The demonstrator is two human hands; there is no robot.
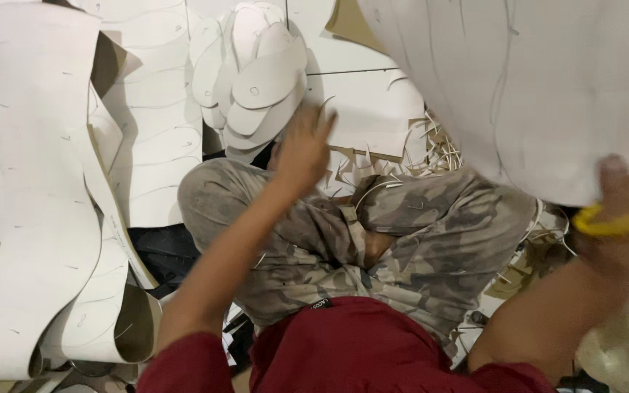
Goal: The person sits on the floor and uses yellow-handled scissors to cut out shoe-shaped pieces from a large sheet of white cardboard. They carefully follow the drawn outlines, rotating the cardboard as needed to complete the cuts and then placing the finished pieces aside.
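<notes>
I sit cross-legged on the floor in camouflage trousers (pixel 416 240) and a dark red shirt. My left hand (pixel 303 145) reaches forward with fingers spread, touching the bottom of a stack of white sole-shaped cutouts (pixel 256 80); it is motion-blurred. At the right edge my right hand (pixel 616 218) is closed on a yellow-handled tool (pixel 620 215) and holds up a large white foam sheet (pixel 540 87) marked with drawn outlines.
Large white sheets with sole-shaped holes (pixel 30 204) curl and hang at the left. More marked sheets (pixel 154 138) lie behind. Thin white and tan offcut strips (pixel 409 156) litter the floor beyond my knees.
</notes>
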